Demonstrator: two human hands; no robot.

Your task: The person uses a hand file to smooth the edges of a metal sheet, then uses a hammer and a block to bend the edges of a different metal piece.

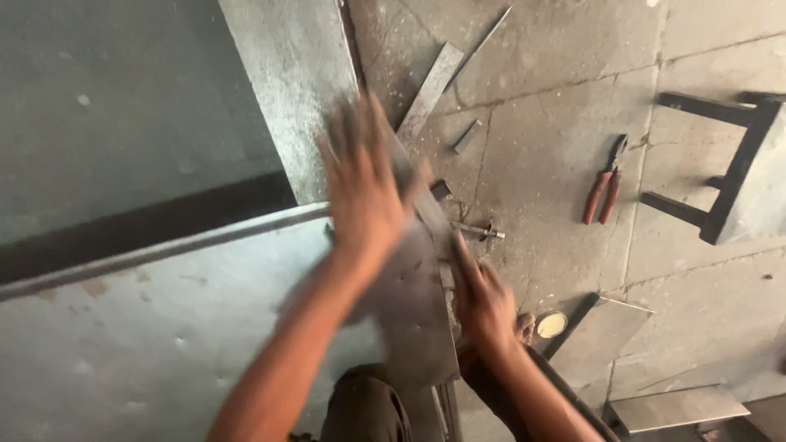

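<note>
Large metal sheet (147, 344) occupies the 8 o'clock quarter of the view, on the floor (557, 164). A second sheet (295, 90) lies at 12 o'clock, behind it. Left hand (360, 188) sits at centre, over the sheet edges; right hand (483, 299) just at its 4 o'clock. Flat metal strip (430, 90) lies at 1 o'clock. Pliers (604, 184) lie on the floor at 3 o'clock, stool frame (720, 164) beyond them. Small round lid (551, 325) lies at 4 o'clock, beside the right hand.

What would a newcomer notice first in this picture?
The blurred left hand lies open over a grey metal sheet at the centre, and the right hand presses on the sheet's right edge. On the stone floor to the right lie red-handled pliers.
</note>
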